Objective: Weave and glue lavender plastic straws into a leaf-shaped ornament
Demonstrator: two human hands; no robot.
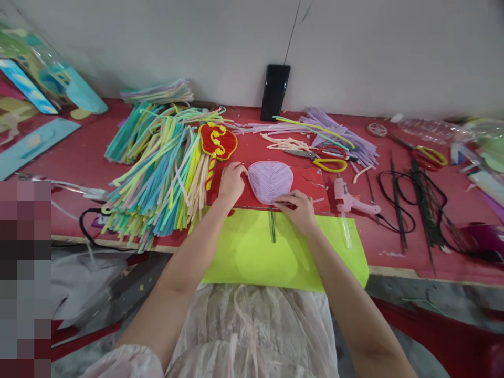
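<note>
Across the red worktop (378, 247) we've a yellow-green sheet (244, 257) nearest, and beyond it our lilac leaf shape (271, 181), lying flat! Our right grip (301, 209) bunches at its lower tip, hold impossible to tell; our left grip (232, 182), loosely parted, curves at the leaf's left edge. Below, a slim green stem (273, 226).

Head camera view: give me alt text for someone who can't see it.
A person's left hand and right hand are at the edges of a lilac, leaf-shaped pipe-cleaner piece, a dark green stem below it. Multicoloured pipe cleaners lie to the left, a pink glue gun to the right, and a black phone leans against the wall behind.
</note>
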